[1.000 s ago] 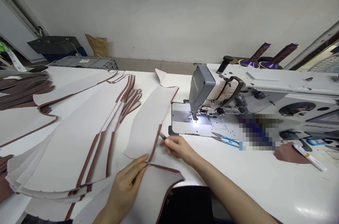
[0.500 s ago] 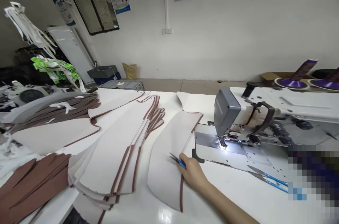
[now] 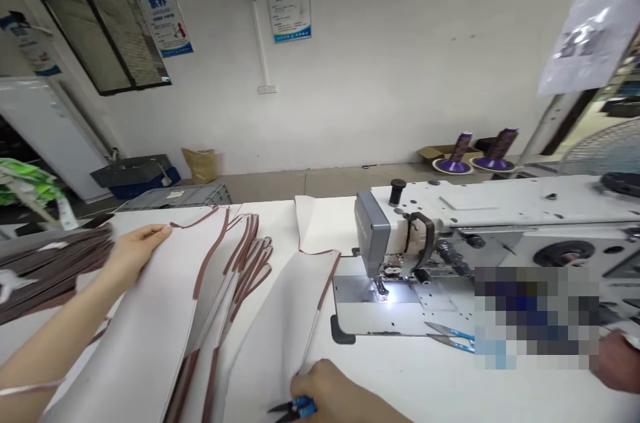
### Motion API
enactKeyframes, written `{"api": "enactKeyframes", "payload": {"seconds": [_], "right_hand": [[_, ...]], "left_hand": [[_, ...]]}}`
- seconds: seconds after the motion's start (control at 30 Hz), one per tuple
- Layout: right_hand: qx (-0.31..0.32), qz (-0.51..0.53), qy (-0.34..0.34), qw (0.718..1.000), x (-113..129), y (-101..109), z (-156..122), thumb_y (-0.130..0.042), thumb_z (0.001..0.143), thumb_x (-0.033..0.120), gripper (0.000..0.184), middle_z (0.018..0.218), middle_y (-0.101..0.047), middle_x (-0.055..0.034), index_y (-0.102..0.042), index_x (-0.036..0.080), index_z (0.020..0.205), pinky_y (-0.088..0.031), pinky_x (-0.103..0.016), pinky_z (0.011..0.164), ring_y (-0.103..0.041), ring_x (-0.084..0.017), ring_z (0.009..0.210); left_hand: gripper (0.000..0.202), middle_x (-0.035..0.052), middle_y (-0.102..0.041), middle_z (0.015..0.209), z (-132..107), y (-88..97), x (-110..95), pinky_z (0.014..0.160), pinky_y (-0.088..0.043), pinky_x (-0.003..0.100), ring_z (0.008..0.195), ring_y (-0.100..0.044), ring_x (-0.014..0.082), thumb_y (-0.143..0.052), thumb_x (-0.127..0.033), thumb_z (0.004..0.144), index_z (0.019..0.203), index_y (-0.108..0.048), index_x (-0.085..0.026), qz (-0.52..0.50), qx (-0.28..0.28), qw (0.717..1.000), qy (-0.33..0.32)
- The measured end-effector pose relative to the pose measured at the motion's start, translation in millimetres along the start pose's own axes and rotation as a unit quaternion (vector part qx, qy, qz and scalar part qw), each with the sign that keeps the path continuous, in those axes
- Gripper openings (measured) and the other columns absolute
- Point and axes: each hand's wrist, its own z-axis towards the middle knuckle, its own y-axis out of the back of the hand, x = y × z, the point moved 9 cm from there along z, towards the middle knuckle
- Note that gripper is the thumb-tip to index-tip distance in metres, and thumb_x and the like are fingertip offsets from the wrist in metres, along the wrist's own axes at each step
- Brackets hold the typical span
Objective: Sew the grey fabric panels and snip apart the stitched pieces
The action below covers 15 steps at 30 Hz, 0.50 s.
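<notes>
My left hand (image 3: 134, 253) is closed on the upper left edge of a long white fabric panel with brown edging (image 3: 145, 329). That panel lies over a fanned stack of similar brown-edged panels (image 3: 245, 243). In my right hand (image 3: 333, 391) is a pair of thread snips (image 3: 303, 407) with blue handles, blades pointing left. The same hand rests at the right edge of a single white panel (image 3: 280, 303), which lies flat beside the sewing machine (image 3: 395, 236). The lower ends of the panels run out of the picture.
Another pair of blue-handled snips (image 3: 447, 333) lies by the machine's lit needle plate. Brown strips (image 3: 65, 263) are piled at the left. Thread cones (image 3: 457, 153) stand behind the machine, and a grey crate (image 3: 175, 196) sits beyond the table.
My left hand has come into view and taken hold of a white panel by the stack. The view has swung right. My right hand with the snips sits lower in the picture.
</notes>
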Motion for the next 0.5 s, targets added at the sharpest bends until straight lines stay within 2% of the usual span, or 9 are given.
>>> {"api": "enactKeyframes", "payload": {"seconds": [0.07, 0.13, 0.2, 0.27, 0.33, 0.37, 0.5], "right_hand": [[0.008, 0.008, 0.000, 1.000, -8, -5, 2, -0.063, 0.075, 0.027, 0.007, 0.065, -0.052, 0.0040, -0.059, 0.021, 0.076, -0.032, -0.018, 0.051, -0.047, -0.011, 0.056], [0.015, 0.013, -0.001, 1.000, -16, -10, 4, -0.060, 0.078, 0.029, 0.007, 0.067, -0.053, 0.0036, -0.060, 0.022, 0.080, -0.033, -0.018, 0.052, -0.048, -0.011, 0.056], [0.016, 0.014, 0.000, 1.000, -20, -14, 7, -0.059, 0.080, 0.033, 0.010, 0.068, -0.054, 0.0034, -0.061, 0.023, 0.081, -0.034, -0.019, 0.054, -0.049, -0.011, 0.057], [0.004, 0.009, -0.003, 1.000, -19, -14, 12, -0.056, 0.082, 0.035, 0.014, 0.068, -0.055, 0.0028, -0.060, 0.022, 0.080, -0.034, -0.019, 0.054, -0.050, -0.012, 0.057], [-0.020, 0.008, -0.008, 1.000, -11, -10, 16, -0.052, 0.084, 0.034, 0.017, 0.067, -0.056, 0.0016, -0.059, 0.020, 0.079, -0.034, -0.020, 0.053, -0.051, -0.012, 0.057], [-0.033, 0.013, -0.007, 0.999, -4, -7, 16, -0.052, 0.085, 0.034, 0.017, 0.067, -0.056, 0.0010, -0.059, 0.019, 0.079, -0.035, -0.020, 0.053, -0.051, -0.013, 0.057], [-0.032, 0.078, 0.036, 0.996, 47, -5, 1, -0.049, 0.090, 0.032, 0.015, 0.078, -0.061, -0.0007, -0.061, 0.025, 0.082, -0.041, -0.022, 0.055, -0.057, -0.015, 0.067]], "left_hand": [[0.048, -0.0064, -0.062, 0.063, 16, -52.3, 30, 0.063, -0.049, 0.023, 0.062, -0.058, 0.0095, -0.052, -0.050, 0.081, 0.102, -0.061, -0.008, -0.009, 0.078, 0.993, 0.092], [0.036, -0.0044, -0.061, 0.064, 23, -84.1, 43, 0.070, -0.048, 0.026, 0.068, -0.059, 0.0137, -0.056, -0.038, 0.078, 0.097, -0.061, -0.008, 0.008, 0.101, 0.989, 0.110], [0.024, 0.0001, -0.063, 0.071, 25, -106.4, 39, 0.080, -0.046, 0.031, 0.083, -0.060, 0.0207, -0.061, -0.026, 0.072, 0.089, -0.062, -0.010, 0.023, 0.120, 0.988, 0.090], [0.020, 0.0054, -0.065, 0.084, 18, -128.6, 25, 0.087, -0.042, 0.032, 0.099, -0.056, 0.0258, -0.061, -0.020, 0.067, 0.086, -0.062, -0.012, 0.022, 0.150, 0.986, 0.067], [0.018, 0.0070, -0.066, 0.090, -1, -157.5, 6, 0.086, -0.041, 0.029, 0.102, -0.056, 0.0262, -0.060, -0.022, 0.068, 0.084, -0.063, -0.014, 0.003, 0.206, 0.977, 0.053], [0.016, 0.0066, -0.067, 0.085, -15, -174.4, -3, 0.082, -0.042, 0.029, 0.098, -0.058, 0.0261, -0.060, -0.025, 0.069, 0.080, -0.064, -0.015, -0.010, 0.242, 0.969, 0.053], [0.027, 0.0036, -0.059, 0.052, -98, -237.9, -31, 0.061, -0.045, 0.029, 0.068, -0.062, 0.0262, -0.066, -0.040, 0.065, 0.054, -0.060, -0.016, -0.070, 0.390, 0.913, 0.095]]}}
